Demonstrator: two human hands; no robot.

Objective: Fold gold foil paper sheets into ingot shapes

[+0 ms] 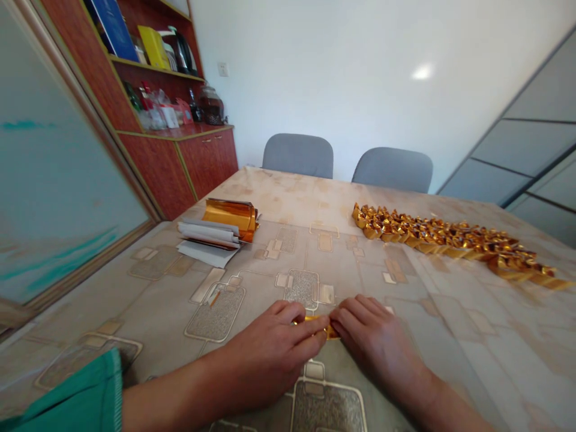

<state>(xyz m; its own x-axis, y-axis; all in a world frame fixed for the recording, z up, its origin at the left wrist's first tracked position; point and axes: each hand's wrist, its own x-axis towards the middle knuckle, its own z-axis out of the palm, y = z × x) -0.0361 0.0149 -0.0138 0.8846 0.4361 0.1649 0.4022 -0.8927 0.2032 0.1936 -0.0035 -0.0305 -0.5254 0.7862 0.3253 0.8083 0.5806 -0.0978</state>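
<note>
Close to the near side of the table, a small piece of gold foil paper (pixel 333 331) lies between my two hands, mostly covered by fingers. My left hand (pixel 288 339) is closed on its left part, the index finger stretched along it. From the other side, my right hand (pixel 369 327) has its fingers pressed together on the right end. Far left on the table is a stack of gold foil sheets (pixel 231 219), with curled grey-white sheets (pixel 209 234) in front. Rows of folded gold foil pieces (pixel 432 234) stretch across the right side.
A patterned cloth (pixel 270 282) covers the table. Two grey chairs (pixel 297 155) stand at its far edge, before a white wall. A red-brown cabinet (pixel 202 159) with bottles and a kettle is at the back left, beside a glass sliding door (pixel 58 162).
</note>
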